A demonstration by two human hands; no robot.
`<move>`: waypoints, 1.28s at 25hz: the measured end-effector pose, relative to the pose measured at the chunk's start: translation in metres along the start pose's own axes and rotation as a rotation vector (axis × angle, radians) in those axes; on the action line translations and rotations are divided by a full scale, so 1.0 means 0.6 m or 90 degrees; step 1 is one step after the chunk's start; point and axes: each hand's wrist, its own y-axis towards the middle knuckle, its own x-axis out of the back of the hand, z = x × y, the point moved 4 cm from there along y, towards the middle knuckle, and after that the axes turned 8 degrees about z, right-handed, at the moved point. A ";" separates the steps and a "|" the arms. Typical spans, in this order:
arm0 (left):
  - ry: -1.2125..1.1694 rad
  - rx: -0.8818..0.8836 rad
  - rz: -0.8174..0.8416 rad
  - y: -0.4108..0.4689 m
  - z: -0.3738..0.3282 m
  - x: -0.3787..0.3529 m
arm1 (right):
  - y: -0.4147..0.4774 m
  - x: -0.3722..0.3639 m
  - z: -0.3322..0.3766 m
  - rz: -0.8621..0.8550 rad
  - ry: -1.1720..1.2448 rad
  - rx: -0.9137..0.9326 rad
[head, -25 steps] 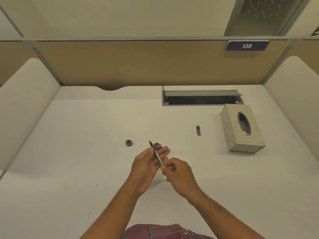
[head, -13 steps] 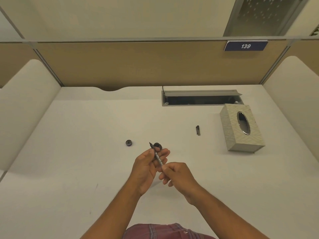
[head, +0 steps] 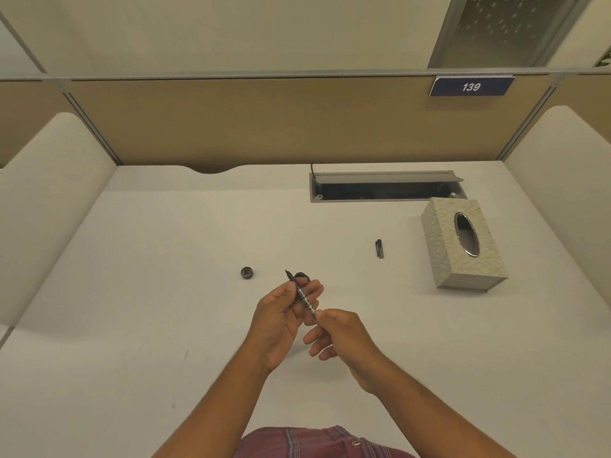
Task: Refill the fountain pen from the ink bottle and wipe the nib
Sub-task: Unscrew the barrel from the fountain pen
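While your left hand (head: 281, 317) cradles the slim, ringed pen (head: 301, 294), your right hand (head: 344, 335) fingertips pinch its rear end.

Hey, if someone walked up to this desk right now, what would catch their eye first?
Probably the two hands at the centre front: the left hand holds a thin pen with its dark nib up and away, while the right hand pinches its near end. Next, the patterned tissue box at the right, and the blue sign reading 139 on the partition above it.
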 end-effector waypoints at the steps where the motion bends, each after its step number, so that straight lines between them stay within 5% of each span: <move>1: 0.002 0.002 -0.001 0.000 0.001 0.001 | 0.000 -0.001 -0.001 0.004 -0.003 0.000; 32: -0.066 -0.003 -0.015 -0.002 -0.006 0.000 | -0.007 -0.003 0.005 -0.032 -0.042 -0.007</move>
